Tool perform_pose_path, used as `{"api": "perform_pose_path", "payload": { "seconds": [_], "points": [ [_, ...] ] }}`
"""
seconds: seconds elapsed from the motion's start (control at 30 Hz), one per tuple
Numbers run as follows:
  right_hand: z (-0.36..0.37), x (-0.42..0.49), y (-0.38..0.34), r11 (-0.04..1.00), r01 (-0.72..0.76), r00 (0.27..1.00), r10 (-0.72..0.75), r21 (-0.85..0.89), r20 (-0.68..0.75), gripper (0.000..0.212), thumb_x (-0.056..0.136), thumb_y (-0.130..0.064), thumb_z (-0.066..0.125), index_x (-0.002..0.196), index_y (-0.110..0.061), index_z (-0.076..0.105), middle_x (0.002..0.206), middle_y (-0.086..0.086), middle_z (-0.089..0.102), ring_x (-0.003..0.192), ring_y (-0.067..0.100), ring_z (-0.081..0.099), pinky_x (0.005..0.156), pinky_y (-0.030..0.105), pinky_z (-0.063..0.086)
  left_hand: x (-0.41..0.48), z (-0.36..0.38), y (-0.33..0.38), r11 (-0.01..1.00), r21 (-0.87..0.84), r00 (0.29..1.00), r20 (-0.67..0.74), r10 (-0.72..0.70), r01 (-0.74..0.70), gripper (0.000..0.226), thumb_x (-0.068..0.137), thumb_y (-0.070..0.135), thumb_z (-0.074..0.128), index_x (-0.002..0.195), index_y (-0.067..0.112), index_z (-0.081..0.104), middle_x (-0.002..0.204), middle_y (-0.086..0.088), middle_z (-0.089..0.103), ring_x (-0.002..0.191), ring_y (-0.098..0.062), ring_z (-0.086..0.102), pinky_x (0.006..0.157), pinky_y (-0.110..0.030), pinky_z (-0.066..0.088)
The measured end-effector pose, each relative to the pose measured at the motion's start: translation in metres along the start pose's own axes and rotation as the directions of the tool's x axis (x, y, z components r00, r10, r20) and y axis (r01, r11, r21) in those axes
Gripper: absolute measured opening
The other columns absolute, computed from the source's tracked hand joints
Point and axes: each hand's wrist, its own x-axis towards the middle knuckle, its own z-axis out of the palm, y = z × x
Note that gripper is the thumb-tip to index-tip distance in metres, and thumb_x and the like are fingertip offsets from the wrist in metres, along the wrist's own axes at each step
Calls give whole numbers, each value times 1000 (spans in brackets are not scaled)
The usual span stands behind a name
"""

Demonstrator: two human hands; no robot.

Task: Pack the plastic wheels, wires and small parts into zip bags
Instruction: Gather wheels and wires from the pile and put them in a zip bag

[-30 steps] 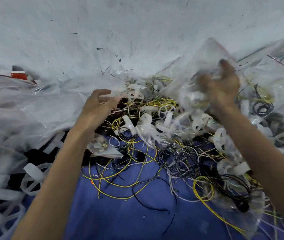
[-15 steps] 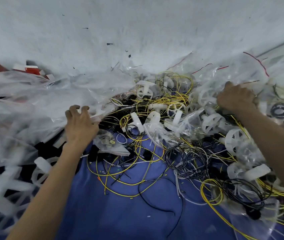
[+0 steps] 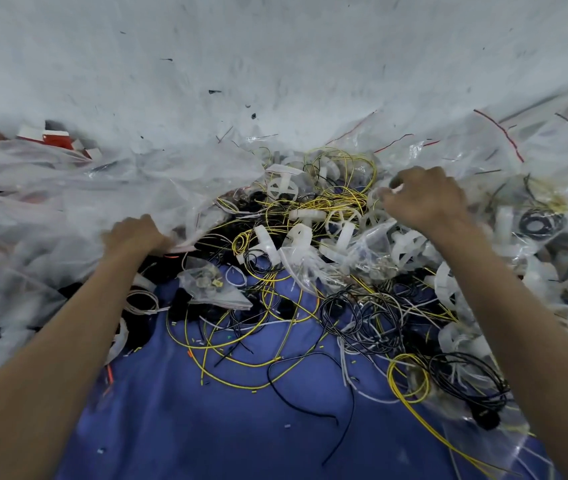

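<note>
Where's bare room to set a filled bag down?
Bare blue cloth along the bottom edge, below the yellow wire loops. Crowded: wheels and wires between left hand and right hand, zip bags left and right.

Left hand grips edge of crumpled clear plastic bag. Right hand curled over tangled pile of white plastic spoked wheels, yellow wires, black wires; grasp unclear. Blue cloth underneath.
</note>
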Motion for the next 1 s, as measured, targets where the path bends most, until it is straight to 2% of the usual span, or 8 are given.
{"api": "perform_pose_path", "payload": {
  "seconds": [0.17, 0.33, 0.47, 0.6, 0.73, 0.83, 0.93, 1.0],
  "points": [
    [0, -31, -33, 915, 116, 990, -138, 386, 31, 30, 88, -38, 54, 104, -18, 70, 104, 8, 70, 100, 26, 63, 87, 33, 49, -10, 1, 3, 991, -136, 993, -115, -11, -5, 38, 86, 30, 57, 112, 1, 57, 119, -22, 56, 110, -41, 53, 87, -39, 42],
    [6, -57, -52, 699, -13, 964, -182, 715, 196, 18, 88, -33, 60, 75, -25, 68, 75, -7, 73, 73, 5, 68, 78, 25, 52, -38, -6, 3, 977, -206, 954, -299, -10, -54, 33, 94, 22, 41, 114, 2, 59, 115, -26, 56, 106, -44, 53, 84, -41, 42],
    [7, -70, -60, 585, -160, 910, -225, 795, 348, 32, 90, -49, 52, 87, -21, 68, 76, -5, 74, 73, 5, 70, 85, 30, 52, -81, -36, 13, 923, -225, 822, -550, 145, -313, 24, 90, 14, 48, 100, 10, 70, 93, -25, 63, 90, -46, 58, 69, -38, 39],
    [5, -76, -56, 336, -427, 832, -216, 839, 510, 47, 91, -63, 27, 93, -28, 59, 96, 5, 72, 85, 19, 70, 80, 35, 55, -123, -72, 26, 690, -263, 653, -648, 391, -674, 28, 83, 12, 57, 101, 27, 73, 87, 1, 74, 86, -25, 68, 78, -32, 49],
    [4, -78, -42, 14, -527, 829, -211, 850, 517, 24, 95, -39, 46, 104, -21, 60, 99, 5, 70, 84, 17, 67, 74, 33, 56, -146, -84, 26, 462, -266, 530, -506, 680, -846, 20, 81, 15, 65, 93, 28, 75, 91, 8, 74, 79, -13, 67, 83, -34, 53],
    [7, -77, -28, 47, -477, 864, -161, 878, 478, 12, 93, -18, 52, 85, -20, 60, 77, -4, 67, 61, 8, 62, 51, 19, 49, -150, -85, 19, 528, -226, 574, -341, 744, -819, 19, 81, 23, 61, 92, 32, 75, 88, 11, 73, 74, -6, 64, 81, -34, 53],
    [12, -78, -26, 149, -439, 856, -231, 886, 463, 15, 90, -12, 56, 82, -21, 65, 74, -5, 68, 60, 8, 63, 51, 18, 50, -150, -88, 13, 624, -139, 639, -107, 762, -769, 25, 79, 16, 67, 93, 36, 73, 91, 18, 71, 77, 2, 59, 80, -25, 49],
    [17, -81, -30, 185, -439, 826, -303, 879, 476, 15, 89, -8, 56, 85, -18, 67, 75, -5, 72, 65, 6, 67, 57, 19, 54, -154, -93, 12, 638, -128, 631, 93, 770, -760, 25, 73, 32, 74, 96, 38, 70, 89, 24, 68, 85, 6, 60, 79, -22, 47]
  ]
}}
